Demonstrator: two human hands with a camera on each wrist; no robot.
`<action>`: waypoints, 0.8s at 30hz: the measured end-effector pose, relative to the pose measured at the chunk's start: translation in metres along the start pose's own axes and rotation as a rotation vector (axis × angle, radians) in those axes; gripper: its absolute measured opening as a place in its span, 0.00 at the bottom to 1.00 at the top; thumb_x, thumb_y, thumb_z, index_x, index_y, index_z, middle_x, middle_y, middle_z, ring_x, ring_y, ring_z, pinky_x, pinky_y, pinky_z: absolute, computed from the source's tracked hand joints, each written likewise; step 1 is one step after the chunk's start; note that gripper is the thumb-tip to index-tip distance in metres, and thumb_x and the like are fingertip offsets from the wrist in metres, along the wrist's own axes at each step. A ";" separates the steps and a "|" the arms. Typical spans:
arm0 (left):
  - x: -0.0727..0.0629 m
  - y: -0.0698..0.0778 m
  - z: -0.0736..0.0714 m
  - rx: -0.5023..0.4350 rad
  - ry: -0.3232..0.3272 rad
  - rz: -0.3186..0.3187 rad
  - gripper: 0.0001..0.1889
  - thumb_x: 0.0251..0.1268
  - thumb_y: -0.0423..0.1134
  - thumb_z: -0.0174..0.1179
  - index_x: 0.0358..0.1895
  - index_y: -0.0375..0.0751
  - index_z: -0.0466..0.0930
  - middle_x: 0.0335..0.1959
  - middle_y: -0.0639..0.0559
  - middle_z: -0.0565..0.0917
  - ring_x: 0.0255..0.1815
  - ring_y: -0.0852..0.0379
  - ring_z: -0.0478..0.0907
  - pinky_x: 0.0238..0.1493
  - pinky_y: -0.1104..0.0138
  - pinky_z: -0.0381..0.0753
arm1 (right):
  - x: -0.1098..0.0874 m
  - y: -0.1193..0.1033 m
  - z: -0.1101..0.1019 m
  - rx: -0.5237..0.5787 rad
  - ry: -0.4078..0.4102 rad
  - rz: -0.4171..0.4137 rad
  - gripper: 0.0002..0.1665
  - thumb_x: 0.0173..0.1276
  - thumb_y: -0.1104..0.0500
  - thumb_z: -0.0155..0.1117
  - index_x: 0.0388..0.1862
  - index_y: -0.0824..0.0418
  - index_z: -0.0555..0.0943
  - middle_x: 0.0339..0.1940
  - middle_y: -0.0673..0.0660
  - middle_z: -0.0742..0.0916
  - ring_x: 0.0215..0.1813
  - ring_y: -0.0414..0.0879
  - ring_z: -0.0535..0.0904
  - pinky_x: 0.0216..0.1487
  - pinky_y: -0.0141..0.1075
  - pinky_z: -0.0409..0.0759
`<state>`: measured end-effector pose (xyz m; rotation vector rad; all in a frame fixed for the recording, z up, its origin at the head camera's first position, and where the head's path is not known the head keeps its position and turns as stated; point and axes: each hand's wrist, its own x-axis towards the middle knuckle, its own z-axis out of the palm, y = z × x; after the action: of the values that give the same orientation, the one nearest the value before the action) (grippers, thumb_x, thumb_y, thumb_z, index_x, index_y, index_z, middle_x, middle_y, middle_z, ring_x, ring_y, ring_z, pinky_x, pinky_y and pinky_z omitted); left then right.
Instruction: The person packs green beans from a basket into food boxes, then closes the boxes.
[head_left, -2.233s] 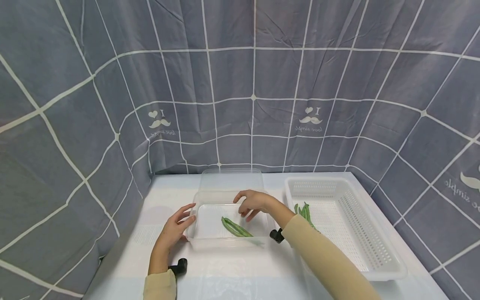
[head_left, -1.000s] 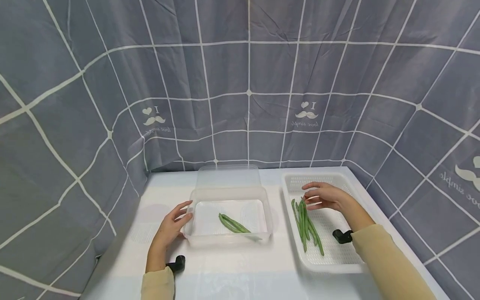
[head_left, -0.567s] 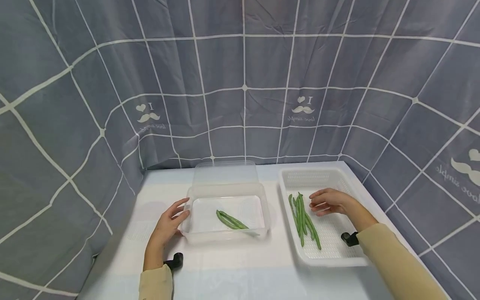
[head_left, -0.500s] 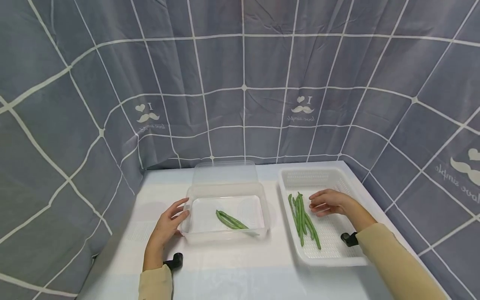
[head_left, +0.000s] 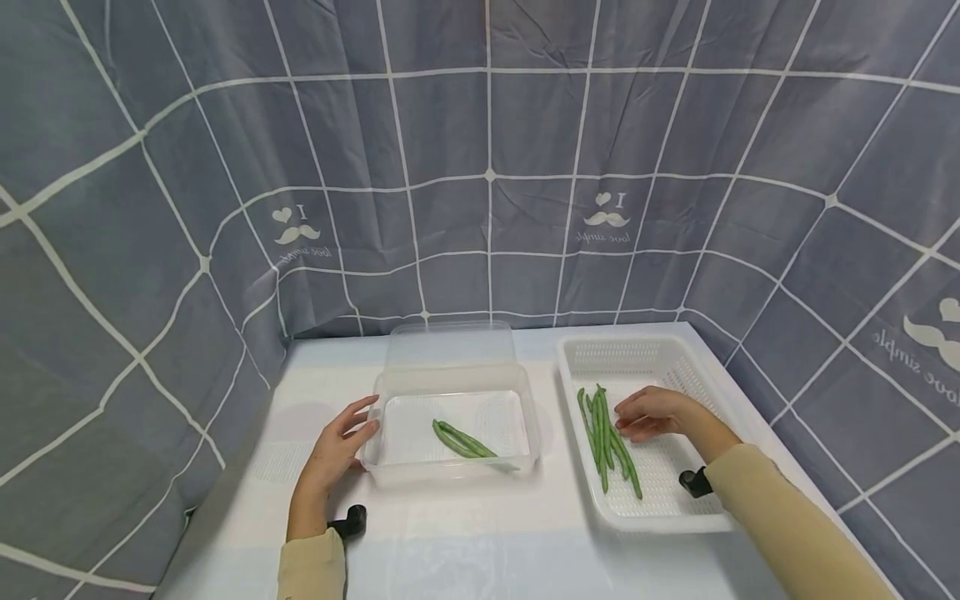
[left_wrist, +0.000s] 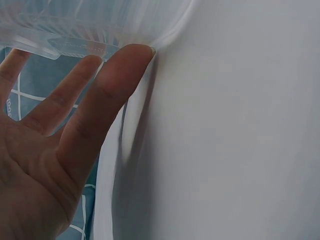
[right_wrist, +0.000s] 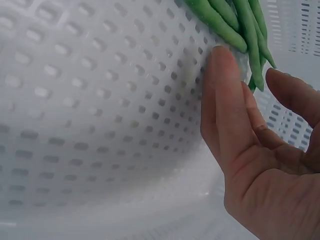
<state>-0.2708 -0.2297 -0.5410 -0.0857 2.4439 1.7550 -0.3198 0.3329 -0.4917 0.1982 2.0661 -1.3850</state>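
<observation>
In the head view, several green beans lie in a bunch on the left side of a white perforated basket. My right hand hovers inside the basket beside them, fingers loosely extended, holding nothing. In the right wrist view its fingertips come close to the beans; whether they touch cannot be told. A few more green beans lie inside a clear plastic container. My left hand rests its fingertips against that container's left wall, also seen in the left wrist view below the container.
A clear lid lies flat behind the container. The white table ends at a grey checked curtain at the back and sides. A black wrist camera sits under the right forearm, over the basket.
My right hand has left the clear container and moved right into the basket. In the last half second it has lowered slightly beside the beans. My left hand stays at the container.
</observation>
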 end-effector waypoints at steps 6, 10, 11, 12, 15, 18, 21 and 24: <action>0.000 0.000 -0.001 -0.004 -0.001 0.003 0.29 0.81 0.48 0.61 0.81 0.58 0.67 0.83 0.31 0.62 0.78 0.26 0.67 0.42 0.56 0.88 | 0.008 -0.007 0.011 -0.051 0.006 0.006 0.30 0.76 0.65 0.59 0.72 0.80 0.70 0.41 0.57 0.91 0.35 0.40 0.89 0.44 0.38 0.91; -0.001 0.000 -0.001 -0.005 0.003 0.002 0.29 0.81 0.48 0.61 0.80 0.59 0.67 0.83 0.31 0.62 0.78 0.26 0.68 0.41 0.57 0.89 | 0.012 -0.010 0.018 -0.084 0.021 0.012 0.28 0.77 0.63 0.61 0.69 0.77 0.73 0.36 0.53 0.91 0.34 0.40 0.87 0.43 0.39 0.90; 0.000 0.000 -0.001 -0.003 0.002 0.001 0.29 0.81 0.48 0.61 0.80 0.59 0.67 0.83 0.31 0.62 0.78 0.26 0.68 0.41 0.57 0.89 | 0.014 -0.011 0.020 -0.087 0.018 0.010 0.26 0.77 0.63 0.61 0.68 0.76 0.74 0.35 0.52 0.91 0.34 0.40 0.87 0.43 0.40 0.90; 0.000 -0.001 -0.001 -0.004 0.002 0.000 0.29 0.81 0.48 0.61 0.80 0.59 0.67 0.83 0.31 0.62 0.78 0.26 0.68 0.41 0.57 0.89 | 0.015 -0.011 0.021 -0.090 0.016 0.006 0.25 0.78 0.62 0.61 0.67 0.76 0.75 0.34 0.51 0.90 0.34 0.40 0.87 0.43 0.40 0.90; 0.000 0.000 0.000 -0.003 0.004 -0.006 0.29 0.81 0.48 0.61 0.80 0.60 0.67 0.83 0.31 0.62 0.78 0.26 0.68 0.40 0.58 0.88 | 0.017 -0.012 0.027 -0.091 0.014 -0.005 0.21 0.78 0.62 0.62 0.63 0.73 0.78 0.33 0.50 0.90 0.33 0.40 0.87 0.42 0.40 0.90; 0.000 0.000 0.000 -0.007 0.002 -0.006 0.29 0.81 0.48 0.61 0.80 0.60 0.67 0.83 0.32 0.63 0.78 0.27 0.68 0.40 0.58 0.88 | 0.019 -0.015 0.033 -0.103 0.012 -0.011 0.19 0.78 0.62 0.62 0.61 0.72 0.79 0.32 0.50 0.89 0.33 0.40 0.87 0.41 0.39 0.90; 0.000 -0.001 0.000 -0.010 0.000 -0.003 0.29 0.81 0.48 0.61 0.80 0.59 0.67 0.83 0.32 0.63 0.78 0.26 0.68 0.40 0.57 0.88 | 0.021 -0.017 0.036 -0.117 0.022 -0.008 0.18 0.78 0.61 0.63 0.59 0.72 0.80 0.31 0.51 0.88 0.32 0.40 0.86 0.40 0.38 0.89; 0.001 -0.001 -0.001 -0.013 0.000 -0.004 0.29 0.81 0.48 0.61 0.80 0.60 0.67 0.83 0.32 0.62 0.78 0.26 0.68 0.40 0.57 0.89 | 0.022 -0.019 0.037 -0.127 0.022 -0.001 0.17 0.79 0.61 0.63 0.58 0.72 0.82 0.29 0.50 0.89 0.31 0.39 0.86 0.40 0.37 0.89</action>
<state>-0.2713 -0.2309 -0.5415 -0.0923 2.4311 1.7697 -0.3303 0.2879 -0.4990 0.1596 2.1642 -1.2523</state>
